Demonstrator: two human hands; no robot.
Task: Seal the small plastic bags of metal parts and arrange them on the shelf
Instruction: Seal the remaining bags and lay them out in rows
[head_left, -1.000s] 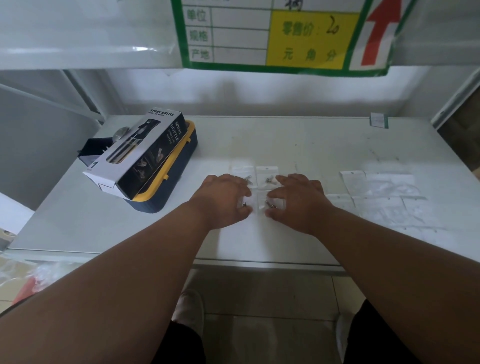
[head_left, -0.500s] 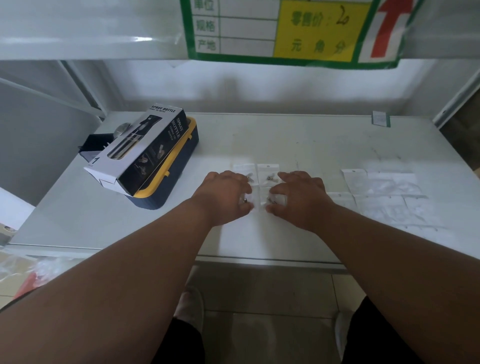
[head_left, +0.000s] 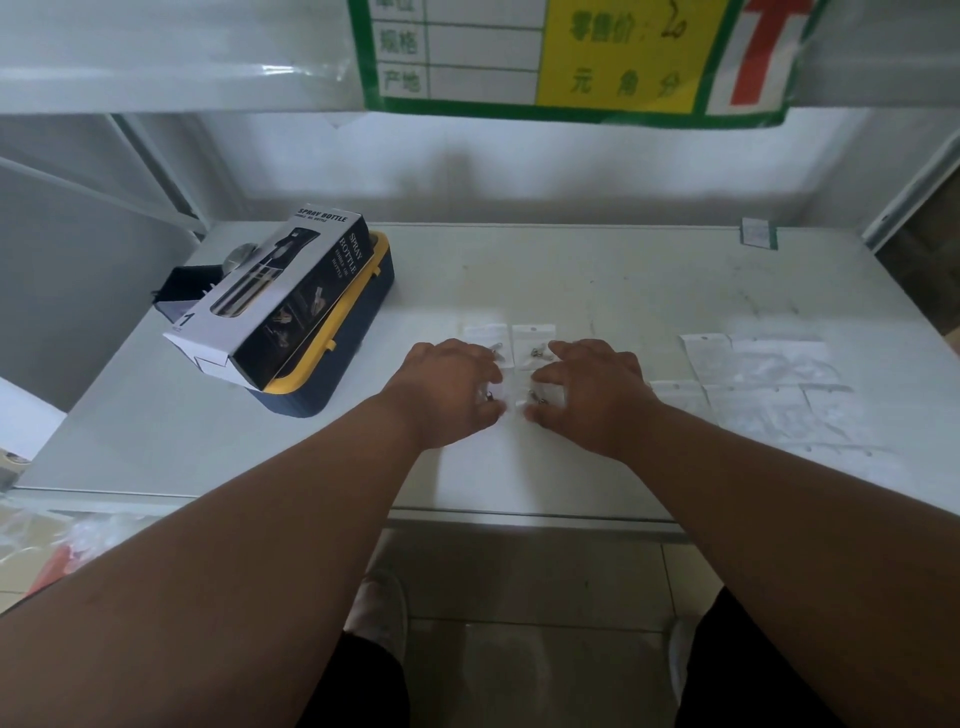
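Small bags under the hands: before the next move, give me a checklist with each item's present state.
1. Both hands on the group: left hand and right hand rest over the front bags: ok.
2. Back two bags side by side: ok.
3. Front bags aligned: cannot tell, mostly covered.
4. Seals closed: cannot tell.
5. Clear of the spray bottle box: ok.
6. Empty bags apart at right: ok.

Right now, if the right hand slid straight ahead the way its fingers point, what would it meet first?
The right hand points forward and slightly left. First it would likely meet the small bag of metal parts just beyond its fingertips; past that, only bare shelf.
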